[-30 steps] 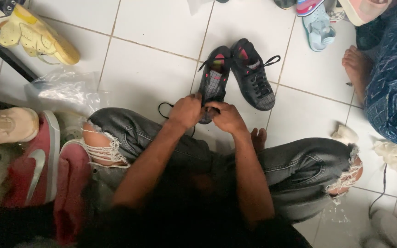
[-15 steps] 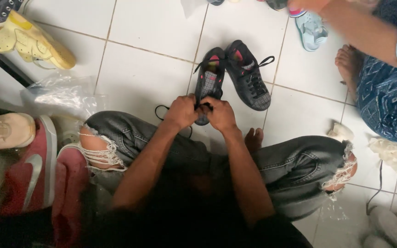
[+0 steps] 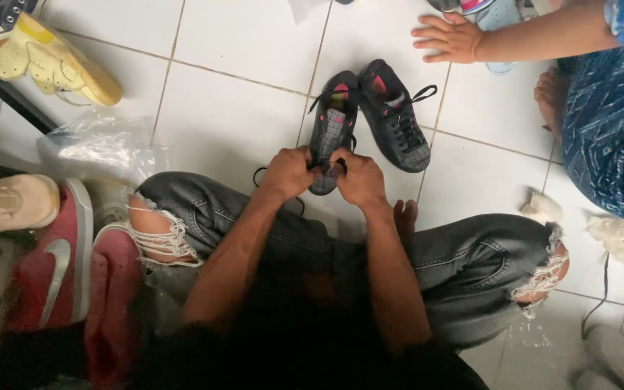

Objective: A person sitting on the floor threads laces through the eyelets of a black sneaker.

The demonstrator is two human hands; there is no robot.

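A dark shoe point(image 3: 330, 137) with a plaid toe is gripped at its near end, on the white tile floor point(image 3: 232, 115) just ahead of crossed legs in torn jeans point(image 3: 464, 263); the left hand point(image 3: 288, 172) and right hand point(image 3: 359, 178) are both closed tight around the lace point(image 3: 265, 177), a loop of which trails onto the floor at the left. Lacing appears barely begun here, the plaid tongue lying mostly bare, while the second shoe point(image 3: 396, 115), touching the first, is seen fully laced. Two dark shoes are counted, one pair. Further out, a yellow sandal point(image 3: 59, 63) is seen at upper left, clear plastic wrap point(image 3: 99, 144) below it, a red sneaker point(image 3: 55, 253) and a beige shoe point(image 3: 9, 204) at the left edge. Another person's hand point(image 3: 448, 37) is laid flat on the floor at top right.
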